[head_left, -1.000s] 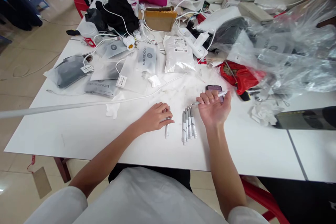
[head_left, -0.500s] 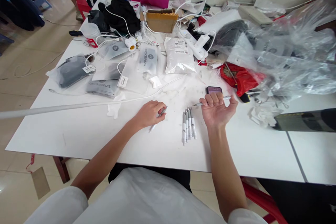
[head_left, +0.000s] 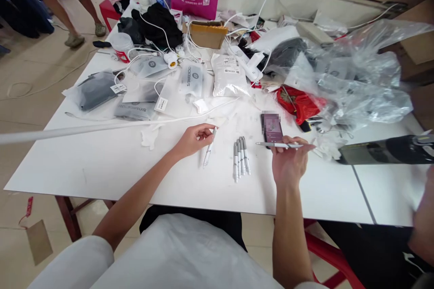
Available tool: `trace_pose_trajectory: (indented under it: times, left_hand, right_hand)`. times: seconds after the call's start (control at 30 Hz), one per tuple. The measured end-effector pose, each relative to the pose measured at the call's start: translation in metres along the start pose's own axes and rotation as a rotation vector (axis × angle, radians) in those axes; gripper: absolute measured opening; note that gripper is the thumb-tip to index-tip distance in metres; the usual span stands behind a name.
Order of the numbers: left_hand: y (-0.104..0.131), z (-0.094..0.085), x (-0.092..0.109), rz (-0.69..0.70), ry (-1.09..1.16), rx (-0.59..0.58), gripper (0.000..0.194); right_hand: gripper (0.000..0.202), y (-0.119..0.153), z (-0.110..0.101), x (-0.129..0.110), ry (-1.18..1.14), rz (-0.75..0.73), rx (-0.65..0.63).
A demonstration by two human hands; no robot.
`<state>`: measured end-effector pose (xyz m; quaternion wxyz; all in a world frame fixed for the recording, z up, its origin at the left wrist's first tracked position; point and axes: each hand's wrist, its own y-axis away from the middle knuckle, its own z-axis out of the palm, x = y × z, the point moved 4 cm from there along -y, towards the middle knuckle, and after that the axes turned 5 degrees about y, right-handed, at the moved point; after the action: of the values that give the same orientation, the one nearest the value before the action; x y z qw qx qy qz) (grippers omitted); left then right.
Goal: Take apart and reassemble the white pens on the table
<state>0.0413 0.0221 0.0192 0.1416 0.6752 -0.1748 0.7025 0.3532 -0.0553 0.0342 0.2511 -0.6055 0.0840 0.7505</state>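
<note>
My left hand [head_left: 195, 139] pinches a white and grey pen [head_left: 209, 150] near its upper end; the pen slants down toward the tabletop. On the right, my right hand [head_left: 290, 160] is turned palm up, with its fingers closed on a second pen [head_left: 280, 145] that lies almost level across them. Between my hands, several matching pens [head_left: 241, 157] rest side by side on the white table [head_left: 190, 189], grey ends pointing away from me. Just beyond my right hand lies a phone [head_left: 272, 128] with its screen lit, its near edge partly behind that pen.
Packaged pouches [head_left: 134, 110], a white parcel [head_left: 229, 76] and cables cover the far side. Clear plastic bags [head_left: 366, 86] and a red bag [head_left: 298, 104] lie to the right, near a dark bottle [head_left: 383, 151]. A white cable [head_left: 84, 134] crosses the left. A person's legs [head_left: 61, 13] stand behind.
My left hand has turned, so its pen shows more fully. My right hand has shifted slightly right and down, uncovering more of the phone. The view has tilted, and another person's arm appears at right.
</note>
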Motion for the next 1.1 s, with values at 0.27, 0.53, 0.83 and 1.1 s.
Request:
trace_pose_trajectory:
  times: [0.27,0.53,0.83,1.1]
  left_hand:
    - [-0.008,-0.007,-0.001,-0.097,0.562,0.100,0.032]
    - [-0.007,-0.012,0.000,-0.122,0.646,0.105,0.031]
    - [-0.007,-0.011,-0.003,-0.108,0.602,0.071,0.028]
    - [-0.006,-0.012,0.001,0.039,0.223,0.157,0.036]
  right_hand:
    - [0.031,0.073,-0.018,0.016,0.859,-0.133,-0.215]
    - [0.036,0.087,0.000,0.016,0.983,-0.278,-0.384]
    - [0.047,0.045,0.052,-0.008,0.892,-0.431,-0.372]
    - [0.040,-0.006,0.127,0.003,0.798,-0.256,-0.799]
